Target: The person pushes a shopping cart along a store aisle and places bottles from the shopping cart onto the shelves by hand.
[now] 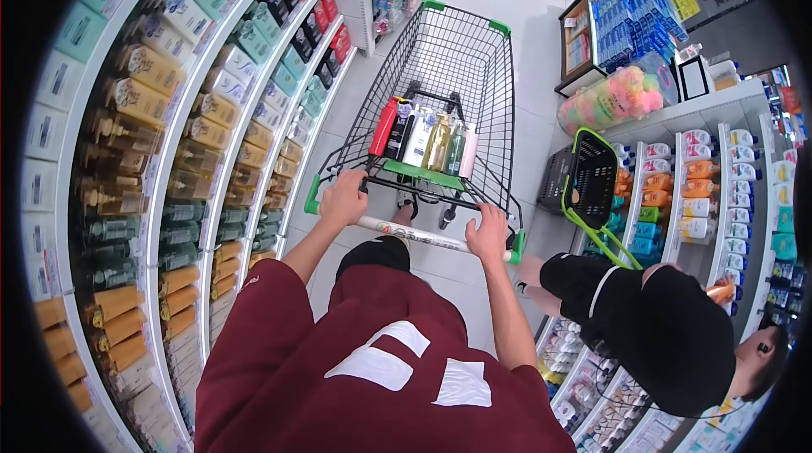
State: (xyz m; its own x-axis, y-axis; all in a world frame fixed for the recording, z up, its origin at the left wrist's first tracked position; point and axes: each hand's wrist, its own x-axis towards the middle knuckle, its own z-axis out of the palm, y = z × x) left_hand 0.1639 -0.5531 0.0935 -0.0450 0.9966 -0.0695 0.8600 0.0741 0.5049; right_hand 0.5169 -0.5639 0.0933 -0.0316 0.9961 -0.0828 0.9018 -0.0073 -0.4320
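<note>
My left hand (342, 197) is closed around the left part of the shopping cart handle (423, 236). Toward the handle's other end, my right hand (488, 231) grips it too, with the fingers curled over. Ahead of the handle stretches the wire basket of the shopping cart (499, 98), with green corners. A row of several bottles stands close to the handle: a red bottle (384, 126), a black one (399, 131), a white pump bottle (418, 138), a golden bottle (436, 142), a green bottle (455, 151) and a pink one (469, 155).
Shelves of bottles (139, 102) run along the left. At right, a person in black (677, 334) bends beside shelves, near a black shopping basket with a green handle (592, 178). Farther ahead are a blue product display (630, 21) and colourful bath puffs (613, 102).
</note>
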